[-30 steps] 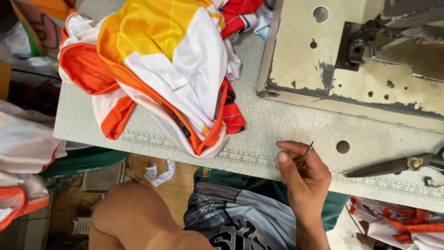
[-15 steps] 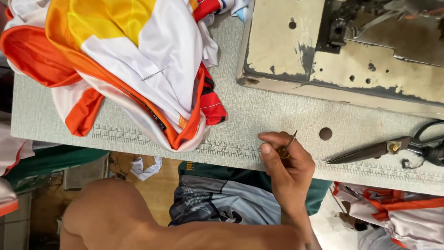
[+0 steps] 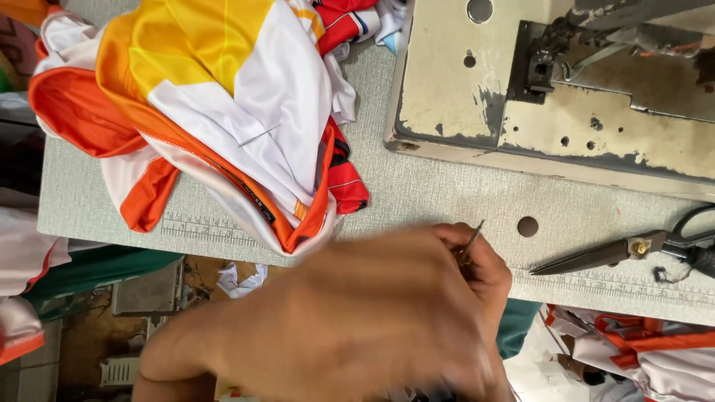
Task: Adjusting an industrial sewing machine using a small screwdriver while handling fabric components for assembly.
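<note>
Snips: small metal thread-cutter thing (image 3: 471,242), pinched in the right hand at the front edge of the table, just its tip poking up past the fingers
Right hand: (image 3: 477,279) fingers curled tight around the snips, pretty much where it was half a second ago
Left hand: (image 3: 335,320) this is the big change, it wasn't in shot before and now it's swept in as a blur across the right forearm; can't tell what the fingers are doing
Garment pile: orange, white and yellow jerseys (image 3: 216,112) heaped on the table's left, hanging over the edge
Table: grey top (image 3: 417,193) with a printed ruler strip
Scissors: (image 3: 625,249) lying flat to the right, well apart from the hands
Sewing machine: worn cream base (image 3: 462,89) top right
</note>
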